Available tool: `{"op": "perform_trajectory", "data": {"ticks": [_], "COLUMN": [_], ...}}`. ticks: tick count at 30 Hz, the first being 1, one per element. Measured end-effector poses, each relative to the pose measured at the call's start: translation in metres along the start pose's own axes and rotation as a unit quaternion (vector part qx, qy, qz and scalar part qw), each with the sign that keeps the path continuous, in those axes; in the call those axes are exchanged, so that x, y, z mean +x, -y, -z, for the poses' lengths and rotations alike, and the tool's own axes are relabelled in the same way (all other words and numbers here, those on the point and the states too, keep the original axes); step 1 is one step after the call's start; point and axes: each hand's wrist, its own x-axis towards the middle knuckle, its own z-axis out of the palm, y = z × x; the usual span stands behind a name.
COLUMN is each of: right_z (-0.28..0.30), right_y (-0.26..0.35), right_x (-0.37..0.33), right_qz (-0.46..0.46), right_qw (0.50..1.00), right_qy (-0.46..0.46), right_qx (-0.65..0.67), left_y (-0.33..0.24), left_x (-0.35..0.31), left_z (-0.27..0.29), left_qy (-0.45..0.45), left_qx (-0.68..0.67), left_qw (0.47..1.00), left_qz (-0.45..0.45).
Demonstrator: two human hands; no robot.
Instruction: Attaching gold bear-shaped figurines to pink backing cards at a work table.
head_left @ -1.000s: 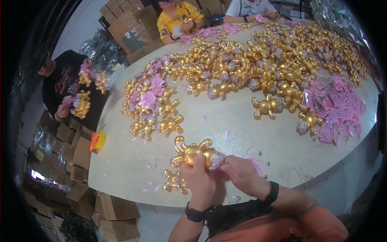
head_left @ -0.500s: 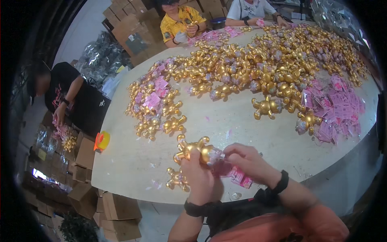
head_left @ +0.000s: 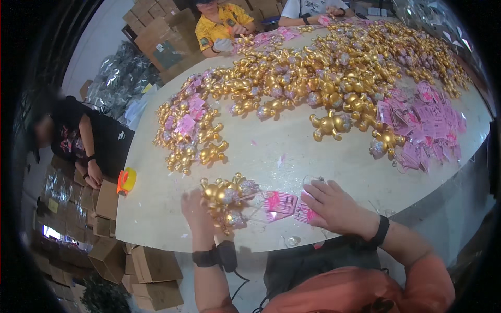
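A pair of shiny gold bear figures [head_left: 225, 194] with silvery, clear-wrapped ends lies near the front edge of the table. My left hand [head_left: 198, 213] rests along their left side, fingers extended and somewhat blurred, not wrapped round them. To the right of the figures is a pink printed tag [head_left: 280, 205]. A second pink tag [head_left: 303, 213] is partly covered by my right hand [head_left: 334, 207], whose fingers are spread flat over it and the tabletop.
A large heap of gold bear figures [head_left: 323, 73] covers the far side of the pale table [head_left: 250, 151]. Pink tags [head_left: 425, 122] are piled at right. An orange-and-yellow tape dispenser [head_left: 126, 181] sits at the left edge. Co-workers are at the left and far side; cardboard boxes [head_left: 156, 268] stand below left.
My left hand has let go of the gold bear figure, which now lies beside the other one. My right hand has come off its wrapped end and moved onto the tags. The view has shifted slightly.
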Motion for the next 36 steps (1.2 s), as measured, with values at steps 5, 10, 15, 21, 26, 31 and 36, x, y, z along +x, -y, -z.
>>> {"op": "perform_trajectory", "data": {"ticks": [5, 10, 15, 21, 26, 31, 36], "right_z": [-0.007, 0.002, 0.023, 0.030, 0.025, 0.015, 0.026], "right_y": [-0.006, -0.013, -0.047, -0.063, -0.055, -0.062, -0.074], "right_x": [-0.004, -0.015, -0.042, -0.029, 0.004, 0.009, 0.007], "right_qz": [0.001, -0.003, -0.073, -0.133, -0.112, -0.093, -0.203], "right_qw": [1.000, 1.000, 0.983, 0.970, 0.982, 0.980, 0.931], "right_qy": [-0.014, -0.029, -0.127, -0.093, -0.034, -0.084, -0.019], "right_qx": [0.014, 0.003, 0.110, 0.179, 0.145, 0.153, 0.302], "left_y": [-0.020, 0.009, 0.009, -0.009, -0.003, 0.018, 0.005], "left_x": [-0.063, -0.101, -0.108, -0.114, -0.125, -0.122, -0.122], "left_z": [-0.034, -0.077, -0.079, -0.084, -0.094, -0.091, -0.089], "left_qy": [0.184, 0.488, 0.477, 0.449, 0.485, 0.494, 0.525], "left_qx": [0.289, 0.325, 0.297, 0.311, 0.279, 0.276, 0.272], "left_qw": [0.882, 0.690, 0.725, 0.725, 0.717, 0.716, 0.712], "left_qz": [-0.324, -0.424, -0.399, -0.420, -0.415, -0.408, -0.379]}}
